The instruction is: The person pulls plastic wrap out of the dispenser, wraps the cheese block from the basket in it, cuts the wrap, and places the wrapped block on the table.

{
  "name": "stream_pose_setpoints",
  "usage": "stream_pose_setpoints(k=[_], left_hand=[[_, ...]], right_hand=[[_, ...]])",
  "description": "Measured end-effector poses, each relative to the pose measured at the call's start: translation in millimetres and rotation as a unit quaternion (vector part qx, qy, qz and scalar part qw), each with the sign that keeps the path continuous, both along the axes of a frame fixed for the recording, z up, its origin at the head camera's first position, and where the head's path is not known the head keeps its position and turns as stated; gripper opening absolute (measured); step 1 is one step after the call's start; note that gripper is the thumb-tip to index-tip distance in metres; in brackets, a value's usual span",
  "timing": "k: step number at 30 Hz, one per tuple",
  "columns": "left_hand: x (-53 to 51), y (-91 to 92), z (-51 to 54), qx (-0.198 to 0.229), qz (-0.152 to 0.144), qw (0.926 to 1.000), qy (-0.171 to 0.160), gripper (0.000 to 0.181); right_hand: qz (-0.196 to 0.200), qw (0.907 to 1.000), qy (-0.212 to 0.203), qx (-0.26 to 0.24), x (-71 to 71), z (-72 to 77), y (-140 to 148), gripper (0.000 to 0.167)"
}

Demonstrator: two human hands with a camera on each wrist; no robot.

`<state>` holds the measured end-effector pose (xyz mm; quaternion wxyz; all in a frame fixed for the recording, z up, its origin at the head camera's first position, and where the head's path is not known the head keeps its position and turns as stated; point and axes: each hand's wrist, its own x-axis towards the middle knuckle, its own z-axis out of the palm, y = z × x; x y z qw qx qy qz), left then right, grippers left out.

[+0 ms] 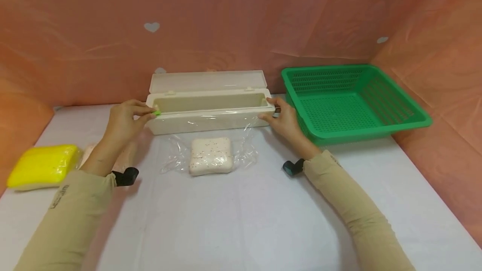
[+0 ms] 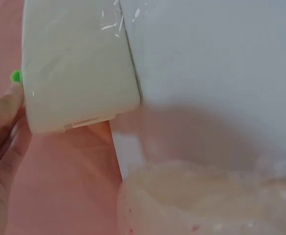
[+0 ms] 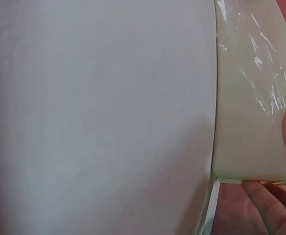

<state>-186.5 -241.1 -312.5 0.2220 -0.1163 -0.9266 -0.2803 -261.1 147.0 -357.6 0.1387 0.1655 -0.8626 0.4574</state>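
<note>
A long cream cling film dispenser (image 1: 211,121) stands on the table with its translucent lid (image 1: 207,82) raised. My left hand (image 1: 126,122) is at its left end, thumb and finger pinching a small green slider (image 1: 156,113) on the front rim. At the other end my right hand (image 1: 282,118) grips the box, thumb on the front and fingers round the end, as the right wrist view also shows. Clear film (image 1: 246,147) hangs over the dispenser's front. In front, a white, brown-speckled, pillow-shaped block (image 1: 211,156) lies with film spread at both sides.
A green plastic basket (image 1: 376,131) stands at the right, close to my right hand. To the left lies a yellow-topped block (image 1: 45,164) in shiny film; beside it, a pale block (image 1: 126,156) is partly hidden by my left wrist. A peach curtain (image 1: 226,20) hangs behind.
</note>
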Motion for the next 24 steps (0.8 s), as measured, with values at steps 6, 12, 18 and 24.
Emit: stream_pose_setpoints(k=[6, 12, 18, 24], left_hand=[[10.0, -10.0, 1.4, -0.011, 0.018, 0.9997, -0.014, 0.015], [18.9, 0.2, 2.2, 0.000, 0.044, 0.9981, -0.044, 0.023], [31.5, 20.8, -0.1, 0.022, 0.043, 0.9987, -0.015, 0.033], [23.5, 31.8, -4.1, -0.033, -0.021, 0.9992, 0.003, 0.037]], right_hand=[[0.001, 1.0000, 0.001, 0.007, 2.6, 3.8, -2.3, 0.047], [0.017, 0.9944, -0.087, 0.058, 13.5, 19.5, 2.8, 0.063], [0.043, 0.9890, -0.129, 0.058, 31.4, 34.9, 8.6, 0.057], [0.041, 0.9976, -0.016, 0.054, 43.5, 32.7, -0.3, 0.020]])
